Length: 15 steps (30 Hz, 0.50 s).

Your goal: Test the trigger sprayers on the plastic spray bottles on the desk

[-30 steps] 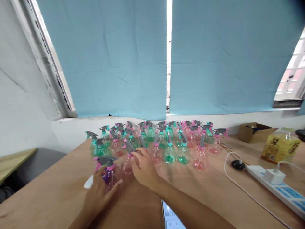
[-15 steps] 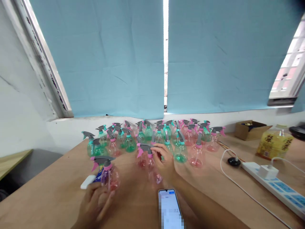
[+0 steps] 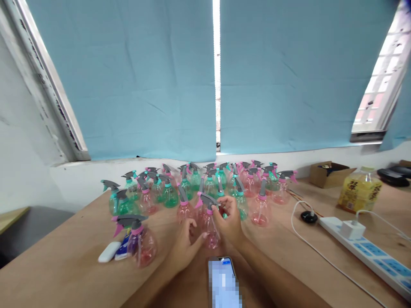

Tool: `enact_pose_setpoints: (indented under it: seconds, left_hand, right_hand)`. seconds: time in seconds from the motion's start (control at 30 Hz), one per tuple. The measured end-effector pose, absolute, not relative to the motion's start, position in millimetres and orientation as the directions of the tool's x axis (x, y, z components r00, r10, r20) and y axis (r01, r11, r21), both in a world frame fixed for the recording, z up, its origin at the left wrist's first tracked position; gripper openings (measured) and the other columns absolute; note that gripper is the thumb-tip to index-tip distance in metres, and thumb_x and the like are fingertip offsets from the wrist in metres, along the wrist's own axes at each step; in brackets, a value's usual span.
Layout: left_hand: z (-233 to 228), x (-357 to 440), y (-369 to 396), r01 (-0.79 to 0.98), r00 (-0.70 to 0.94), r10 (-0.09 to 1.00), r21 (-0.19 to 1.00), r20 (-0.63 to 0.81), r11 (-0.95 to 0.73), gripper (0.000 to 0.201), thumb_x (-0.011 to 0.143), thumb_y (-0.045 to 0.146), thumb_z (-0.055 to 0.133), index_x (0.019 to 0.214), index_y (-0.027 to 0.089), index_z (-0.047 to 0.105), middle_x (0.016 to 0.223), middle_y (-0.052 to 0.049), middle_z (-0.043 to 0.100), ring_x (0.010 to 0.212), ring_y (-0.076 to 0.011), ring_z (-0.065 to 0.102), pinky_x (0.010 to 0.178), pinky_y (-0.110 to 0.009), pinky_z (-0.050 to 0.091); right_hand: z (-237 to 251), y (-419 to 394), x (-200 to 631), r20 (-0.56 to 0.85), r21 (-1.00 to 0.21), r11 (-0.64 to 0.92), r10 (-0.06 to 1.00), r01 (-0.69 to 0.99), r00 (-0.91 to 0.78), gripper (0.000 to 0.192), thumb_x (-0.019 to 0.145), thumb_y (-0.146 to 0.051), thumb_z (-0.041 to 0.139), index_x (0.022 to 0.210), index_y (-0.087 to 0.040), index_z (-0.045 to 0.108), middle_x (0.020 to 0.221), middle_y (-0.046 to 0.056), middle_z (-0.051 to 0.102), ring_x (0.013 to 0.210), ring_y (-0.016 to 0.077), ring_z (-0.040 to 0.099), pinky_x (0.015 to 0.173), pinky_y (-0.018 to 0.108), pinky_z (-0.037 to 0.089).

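The phone (image 3: 222, 282) lying on the desk (image 3: 80, 273) just in front of the held bottle is cut off by the picture's lower edge and its screen is blurred. The pink spray bottle (image 3: 209, 226) stands upright on the desk, long axis vertical, its grey trigger head pointing left; its lower body is partly hidden by both hands. The left hand (image 3: 186, 239) cups the bottle's left side, fingers curled against it. The right hand (image 3: 229, 220) grips the neck and trigger head from the right, fingers clenched around them. Behind the bottle stands the crowd of green and pink bottles (image 3: 199, 186). Half a second ago the left hand rested by the lone pink bottle (image 3: 141, 244) to the left; now it has let go and come over to the held bottle.
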<state>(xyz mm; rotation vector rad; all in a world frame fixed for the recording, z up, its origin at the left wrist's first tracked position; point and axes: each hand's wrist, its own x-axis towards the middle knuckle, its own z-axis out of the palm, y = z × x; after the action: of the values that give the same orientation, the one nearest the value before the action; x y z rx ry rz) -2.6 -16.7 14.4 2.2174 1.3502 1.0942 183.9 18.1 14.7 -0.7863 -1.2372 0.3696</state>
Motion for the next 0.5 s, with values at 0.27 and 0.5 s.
enact_pose_setpoints:
  seconds: [0.27,0.5]
  left_hand:
    - [-4,20,-4,0.539,0.308,0.874,0.688,0.374,-0.485,0.041,0.08,0.047,0.07,0.1,0.021,0.044,0.087,0.0,0.054,0.077,-0.0194,0.052,0.07,-0.032,0.041]
    - [0,11,-2,0.435,0.48,0.833,0.75,0.274,-0.498,0.034,0.085,0.047,0.067,0.095,0.021,0.047,0.085,0.002,0.053,0.075,-0.0156,0.049,0.071,-0.029,0.041]
  right_hand:
    - [26,40,191,0.619,-0.784,0.62,0.783,-0.003,-0.059,0.04,0.081,-0.036,0.072,0.116,-0.021,0.063,0.103,0.006,0.067,0.088,0.0186,0.062,0.075,0.03,0.05]
    - [37,48,202,0.588,-0.796,0.605,0.77,-0.007,-0.25,0.032,0.075,-0.035,0.078,0.102,-0.02,0.073,0.069,-0.003,0.063,0.064,0.0141,0.056,0.062,0.028,0.05]
